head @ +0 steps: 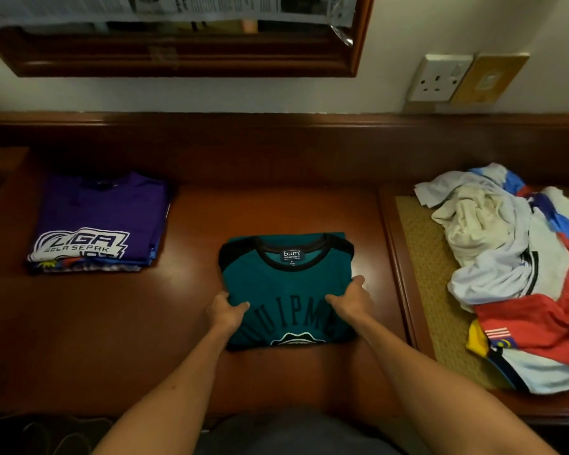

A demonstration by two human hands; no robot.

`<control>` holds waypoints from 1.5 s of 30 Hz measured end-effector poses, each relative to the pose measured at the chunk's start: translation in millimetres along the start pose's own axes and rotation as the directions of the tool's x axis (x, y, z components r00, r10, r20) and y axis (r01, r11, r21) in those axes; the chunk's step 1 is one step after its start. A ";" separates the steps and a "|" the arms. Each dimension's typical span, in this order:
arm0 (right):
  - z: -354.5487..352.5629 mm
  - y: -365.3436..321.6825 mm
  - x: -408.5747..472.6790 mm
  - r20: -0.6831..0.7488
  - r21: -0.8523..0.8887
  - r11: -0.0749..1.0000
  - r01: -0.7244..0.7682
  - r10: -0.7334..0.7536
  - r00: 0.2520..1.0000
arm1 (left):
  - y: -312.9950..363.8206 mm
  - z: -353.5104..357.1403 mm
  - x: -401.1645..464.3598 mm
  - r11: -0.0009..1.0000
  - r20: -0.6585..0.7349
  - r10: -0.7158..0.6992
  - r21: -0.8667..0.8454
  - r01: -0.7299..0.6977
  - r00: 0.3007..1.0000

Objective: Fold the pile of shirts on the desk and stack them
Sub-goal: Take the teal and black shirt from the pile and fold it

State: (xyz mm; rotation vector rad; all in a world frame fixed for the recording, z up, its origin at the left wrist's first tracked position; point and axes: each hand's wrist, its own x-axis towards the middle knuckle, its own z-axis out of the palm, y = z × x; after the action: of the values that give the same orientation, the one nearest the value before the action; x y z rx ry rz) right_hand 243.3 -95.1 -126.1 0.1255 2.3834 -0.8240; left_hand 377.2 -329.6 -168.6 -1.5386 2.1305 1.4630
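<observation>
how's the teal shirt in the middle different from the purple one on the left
The teal shirt lies alone on the desk; the purple shirt tops a stack of folded shirts. The left hand and right hand grip the teal shirt's sides; nothing touches the purple shirt. The teal shirt has a black collar and shoulders; the purple shirt carries a white LIGA print. Both are folded, collar toward the wall.

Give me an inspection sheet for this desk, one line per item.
Surface: wooden desk, woven mat at right.
Job's things: folded teal shirt at centre; folded stack at left, purple on top; unfolded pile on the mat.
Clutter: nothing seen.
Grippers: left hand and right hand grip the teal shirt's sides.
Cables: nothing seen.
Surroundings: wall socket, framed mirror.
</observation>
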 end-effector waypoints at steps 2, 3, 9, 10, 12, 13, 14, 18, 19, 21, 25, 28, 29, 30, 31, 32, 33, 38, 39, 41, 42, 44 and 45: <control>-2.1 4.0 1.3 0.065 0.133 0.991 0.031 -0.040 0.997 | 11.7 -3.6 -9.9 1.000 -0.014 0.001 -0.016 -0.001 1.000; -3.6 7.5 2.1 0.107 0.246 0.968 0.048 -0.076 0.991 | 14.9 -5.5 -13.8 0.999 -0.019 0.011 -0.033 -0.012 1.000; -16.6 24.9 -0.4 0.266 0.547 0.836 0.040 -0.219 0.939 | 9.1 -19.3 -26.3 0.945 0.120 0.160 -0.305 -0.117 0.980; -20.6 23.4 -1.3 0.300 0.539 0.842 0.019 -0.212 0.930 | 7.4 -22.8 -26.9 0.929 0.176 0.167 -0.359 -0.095 0.970; -24.9 20.9 0.0 0.352 0.505 0.863 -0.019 -0.186 0.917 | 9.2 -28.3 -28.7 0.907 0.294 0.168 -0.420 -0.031 0.941; -25.1 19.9 1.0 0.360 0.488 0.873 -0.030 -0.169 0.918 | 11.3 -30.7 -29.5 0.905 0.343 0.161 -0.425 0.000 0.926; -24.2 17.6 0.1 0.353 0.473 0.880 -0.038 -0.149 0.924 | 13.1 -33.3 -30.1 0.910 0.379 0.143 -0.414 0.030 0.914; -13.5 8.4 -4.9 0.337 0.426 0.904 -0.033 -0.125 0.933 | 13.2 -43.1 -24.9 0.931 0.390 0.084 -0.359 0.067 0.917; -9.8 3.3 -7.7 0.332 0.413 0.911 -0.020 -0.130 0.934 | 13.1 -48.7 -22.3 0.936 0.387 0.081 -0.347 0.064 0.918; -2.0 -13.1 -16.5 0.317 0.412 0.911 0.008 -0.152 0.936 | 17.5 -64.3 -17.4 0.945 0.386 0.092 -0.325 0.042 0.918; 15.9 -69.0 -39.4 0.258 0.479 0.874 0.074 -0.221 0.941 | 34.5 -121.6 3.6 0.952 0.352 0.182 -0.295 -0.075 0.918; 30.3 -124.6 -53.4 0.228 0.527 0.840 0.130 -0.287 0.930 | 55.6 -181.4 17.3 0.930 0.323 0.282 -0.323 -0.175 0.904; 36.1 -145.1 -57.0 0.213 0.542 0.826 0.156 -0.315 0.925 | 63.1 -204.4 21.7 0.921 0.312 0.312 -0.329 -0.207 0.897; 41.1 -166.1 -61.6 0.193 0.551 0.813 0.188 -0.343 0.919 | 70.5 -227.2 26.1 0.910 0.301 0.343 -0.341 -0.236 0.890; 47.0 -186.9 -64.1 0.170 0.556 0.800 0.227 -0.377 0.910 | 78.2 -251.2 30.7 0.898 0.285 0.376 -0.348 -0.270 0.882; 52.8 -208.3 -67.9 0.151 0.559 0.786 0.263 -0.409 0.900 | 84.6 -274.6 36.2 0.884 0.266 0.407 -0.354 -0.304 0.874; 59.0 -228.6 -69.4 0.136 0.560 0.772 0.300 -0.443 0.886 | 90.7 -297.4 41.6 0.873 0.247 0.433 -0.355 -0.335 0.867; 108.6 -319.4 -72.3 0.047 0.590 0.678 0.438 -0.571 0.820 | 102.4 -399.3 75.2 0.825 0.131 0.514 -0.349 -0.446 0.848; 122.9 -333.0 -71.0 0.043 0.609 0.660 0.440 -0.581 0.813 | 100.6 -415.1 86.1 0.823 0.101 0.519 -0.327 -0.464 0.849; 157.3 -352.8 -67.3 0.075 0.618 0.668 0.415 -0.576 0.814 | 88.8 -435.1 113.9 0.862 0.061 0.485 -0.202 -0.465 0.872; 177.4 -357.5 -63.4 0.125 0.607 0.699 0.379 -0.555 0.822 | 78.9 -437.3 129.1 0.894 0.044 0.446 -0.076 -0.442 0.894; 217.9 -358.6 -53.5 0.240 0.540 0.784 0.306 -0.492 0.837 | 51.0 -426.4 158.6 0.908 0.042 0.320 0.272 -0.319 0.946; 235.4 -356.1 -49.1 0.280 0.501 0.821 0.272 -0.452 0.847 | 36.4 -416.5 167.0 0.858 0.047 0.242 0.455 -0.237 0.969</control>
State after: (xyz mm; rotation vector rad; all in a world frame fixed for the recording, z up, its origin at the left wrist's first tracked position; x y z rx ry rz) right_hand 307.1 -514.1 -55.4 -0.3116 1.8257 -1.4314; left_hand 437.0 -753.1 -28.0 -1.1433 2.5108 0.8963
